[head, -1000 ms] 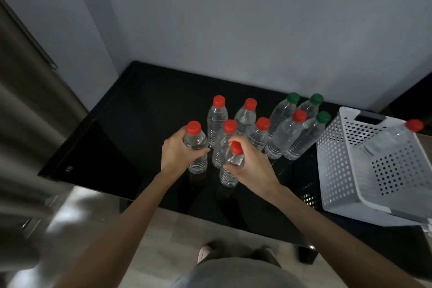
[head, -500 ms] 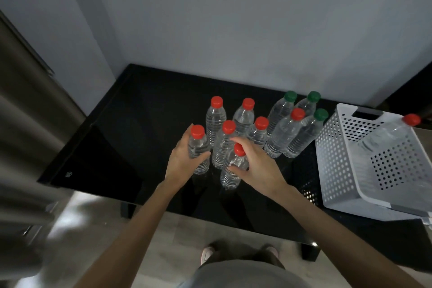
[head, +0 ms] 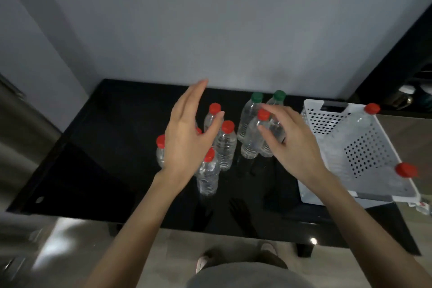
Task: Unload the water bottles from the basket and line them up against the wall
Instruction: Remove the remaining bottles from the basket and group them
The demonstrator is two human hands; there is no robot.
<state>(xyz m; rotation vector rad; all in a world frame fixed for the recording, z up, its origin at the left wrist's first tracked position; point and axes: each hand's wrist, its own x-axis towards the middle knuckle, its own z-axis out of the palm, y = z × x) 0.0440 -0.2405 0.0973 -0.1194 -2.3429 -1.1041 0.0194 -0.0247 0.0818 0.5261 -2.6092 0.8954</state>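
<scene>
Both hands are raised over the black table (head: 98,152), neither holding anything. The left hand (head: 187,133) is flat and open, fingers straight and aimed at the wall (head: 210,30). The right hand (head: 292,145) is loose and empty, fingers spread and a little bent. The unloaded water bottles (head: 225,147) stand upright in a bunch beneath and between the two hands. The red-capped ones are under the left palm, with one at its heel (head: 207,177). A green-capped pair (head: 257,97) stands just past the right fingertips. They are bunched, not in a row, and stand apart from the wall. The basket (head: 327,119) sits outboard of the right wrist with two bottles lying in it. One red cap (head: 372,108) shows at its far corner, another (head: 406,170) at its near rim. Handling, as I judge it: thin clear plastic, probably filled, so moderately heavy. The walls would give under a hard squeeze and the sides are smooth. The bottles are tall and narrow, so easily toppled into their neighbours. In the crowd, take them by the neck under the cap. Those lying in the basket are better gripped round the body.
</scene>
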